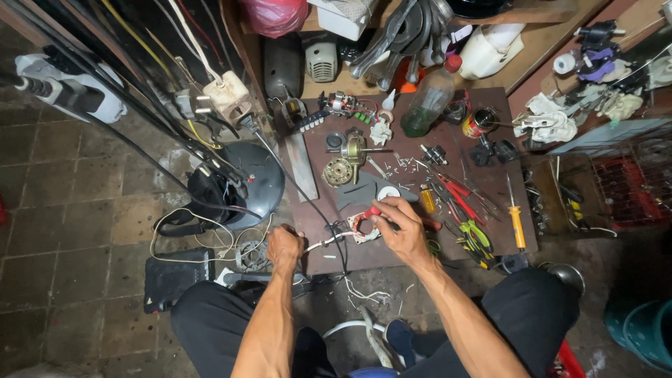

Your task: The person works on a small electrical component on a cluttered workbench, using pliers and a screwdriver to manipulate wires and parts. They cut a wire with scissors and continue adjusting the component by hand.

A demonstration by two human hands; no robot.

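My left hand (285,247) is closed around a bundle of white wires (320,243) at the near left edge of a brown work board (483,183). Those wires lead to a small motor stator (362,225) with copper windings lying on the board. My right hand (399,222) grips a red-handled tool (373,209) whose tip rests on the stator. Both forearms reach out over my knees in dark trousers.
A fan motor with rotor (346,162), a green bottle (428,100), a tin can (479,122), pliers and a yellow screwdriver (516,221) lie on the board. A dark round fan housing (246,183) with black cables sits left on the tiled floor.
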